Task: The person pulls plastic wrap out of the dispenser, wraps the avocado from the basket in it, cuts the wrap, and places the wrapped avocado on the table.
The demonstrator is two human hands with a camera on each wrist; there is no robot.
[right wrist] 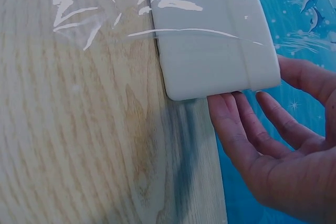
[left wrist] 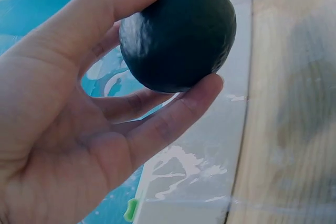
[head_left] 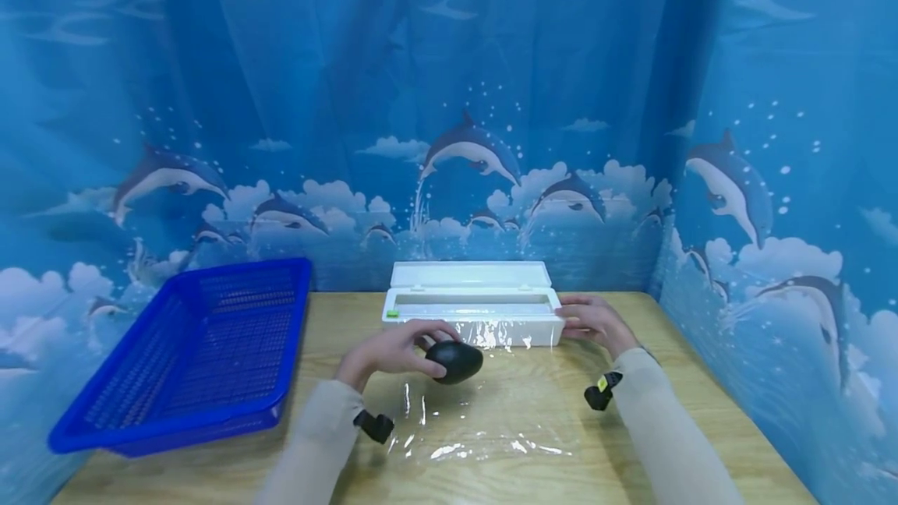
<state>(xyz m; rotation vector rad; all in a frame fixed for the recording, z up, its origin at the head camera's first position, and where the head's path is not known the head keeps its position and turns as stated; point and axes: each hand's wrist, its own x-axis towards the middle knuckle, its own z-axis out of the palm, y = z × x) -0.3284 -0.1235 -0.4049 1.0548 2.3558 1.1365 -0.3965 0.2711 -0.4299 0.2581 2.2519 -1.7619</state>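
In the head view my left hand holds a dark, egg-shaped avocado above the table, in front of a long white cling film dispenser. The left wrist view shows the fingers curved round the smooth dark avocado. At the dispenser's right end, my right hand grips the corner. From the right wrist, one finger reaches behind the white dispenser and the others bend against its end. The dispenser's lid stands raised. Shiny clear film runs down its front onto the table.
A blue plastic basket stands on the left side of the wooden table. A small green piece sits at the dispenser's left end. Blue dolphin-print curtains hang behind and to the sides of the table.
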